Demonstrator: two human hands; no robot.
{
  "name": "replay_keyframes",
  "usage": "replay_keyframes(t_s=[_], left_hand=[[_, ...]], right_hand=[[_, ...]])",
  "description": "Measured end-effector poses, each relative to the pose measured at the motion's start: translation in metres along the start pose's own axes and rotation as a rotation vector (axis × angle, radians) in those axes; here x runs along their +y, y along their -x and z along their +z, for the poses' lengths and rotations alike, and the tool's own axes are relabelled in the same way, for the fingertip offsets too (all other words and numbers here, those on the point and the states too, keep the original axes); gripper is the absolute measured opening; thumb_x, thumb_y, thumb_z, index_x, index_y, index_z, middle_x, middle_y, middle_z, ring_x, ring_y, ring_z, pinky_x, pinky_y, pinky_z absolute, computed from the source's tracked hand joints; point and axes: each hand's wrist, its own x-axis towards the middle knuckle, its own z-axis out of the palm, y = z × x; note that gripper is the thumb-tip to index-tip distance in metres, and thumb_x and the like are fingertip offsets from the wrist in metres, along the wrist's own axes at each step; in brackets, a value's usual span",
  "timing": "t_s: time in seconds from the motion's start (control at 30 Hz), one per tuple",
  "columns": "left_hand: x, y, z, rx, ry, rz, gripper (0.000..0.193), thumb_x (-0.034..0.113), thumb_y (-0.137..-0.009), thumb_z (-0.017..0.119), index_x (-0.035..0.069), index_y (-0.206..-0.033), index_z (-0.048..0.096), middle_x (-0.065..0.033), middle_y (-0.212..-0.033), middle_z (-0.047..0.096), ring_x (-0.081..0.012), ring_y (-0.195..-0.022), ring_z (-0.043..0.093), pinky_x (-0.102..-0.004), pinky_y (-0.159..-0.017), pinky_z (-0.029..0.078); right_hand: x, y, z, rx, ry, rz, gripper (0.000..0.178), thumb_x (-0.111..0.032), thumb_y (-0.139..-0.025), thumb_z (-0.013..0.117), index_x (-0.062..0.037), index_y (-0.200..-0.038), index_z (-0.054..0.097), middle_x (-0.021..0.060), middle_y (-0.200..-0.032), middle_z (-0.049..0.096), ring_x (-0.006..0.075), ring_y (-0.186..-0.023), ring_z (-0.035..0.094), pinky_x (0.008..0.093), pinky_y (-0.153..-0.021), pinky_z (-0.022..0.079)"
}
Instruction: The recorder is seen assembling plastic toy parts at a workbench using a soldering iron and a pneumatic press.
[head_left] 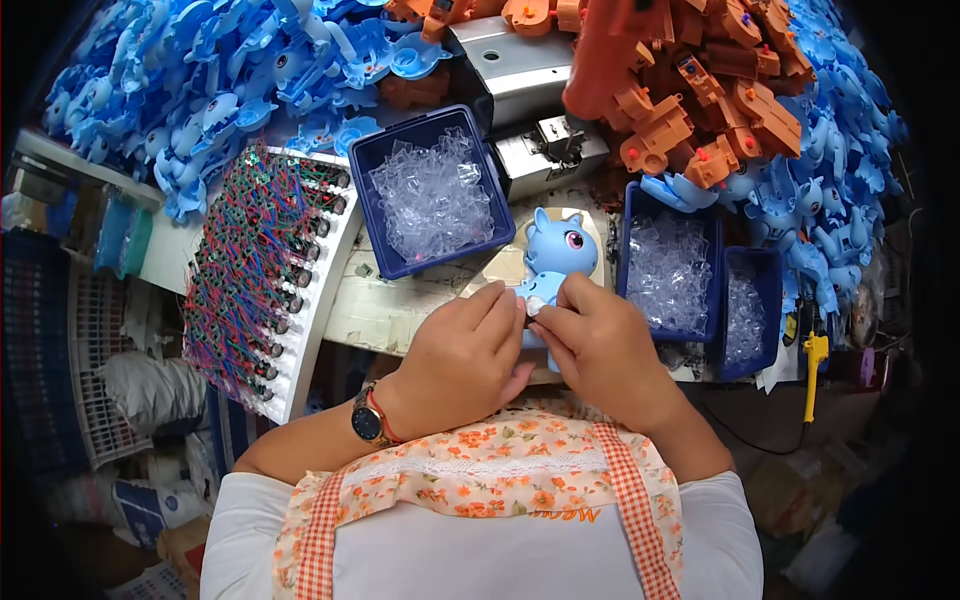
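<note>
A light blue plastic toy animal (pixel 560 247) with a pointed ear and a large pink eye lies in front of me, head away from me. My left hand (pixel 465 350) is closed, its fingertips against the lower left of the toy's body. My right hand (pixel 612 345) is closed in a pinch at the toy's lower part. A small whitish piece (pixel 536 305) shows between the fingertips of both hands; its kind is hard to make out. The fingers hide much of the toy's lower body.
Blue bins (pixel 372 150) (pixel 716 275) (pixel 778 300) hold clear plastic pieces. A white foam tray (pixel 335 270) carries wired circuit parts at left. Blue shells (pixel 220 90) and orange housings (pixel 655 130) are heaped behind. A metal fixture (pixel 515 65) stands at the back; a yellow tool (pixel 815 365) hangs right.
</note>
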Motion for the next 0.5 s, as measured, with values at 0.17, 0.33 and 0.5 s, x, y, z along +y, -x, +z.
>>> replay_keyframes(t_s=[0.17,0.33,0.5], left_hand=[[0.010,0.001,0.009,-0.034,-0.257,-0.023,0.055,0.019,-0.069,0.074,-0.009,-0.115,0.061,-0.0187,-0.111,0.062,-0.0326,-0.101,0.064,-0.0389,-0.076,0.055],[0.012,0.000,0.001,-0.031,-0.137,-0.186,0.039,0.008,-0.078,0.065,-0.004,-0.115,0.061,-0.0176,-0.105,0.061,-0.0321,-0.091,0.063,-0.0384,-0.070,0.053],[-0.018,0.034,-0.010,0.198,0.323,-0.349,0.036,0.004,-0.086,0.057,-0.002,-0.121,0.059,-0.0152,-0.109,0.064,-0.0281,-0.100,0.064,-0.0371,-0.081,0.052]], right_hand=[[0.017,0.006,-0.007,0.093,-0.190,0.019,0.022,0.008,-0.077,0.067,0.0008,-0.097,0.069,0.0121,-0.083,0.057,0.0258,-0.073,0.060,0.0329,-0.067,0.048],[0.043,0.022,-0.020,0.534,-0.617,0.171,0.023,0.009,-0.081,0.068,0.0030,-0.102,0.070,0.0142,-0.101,0.070,0.0221,-0.094,0.068,0.0324,-0.084,0.055],[0.043,0.029,-0.006,0.521,-1.166,0.352,0.026,0.009,-0.082,0.067,0.0024,-0.107,0.066,0.0168,-0.098,0.071,0.0265,-0.087,0.071,0.0384,-0.082,0.059]])
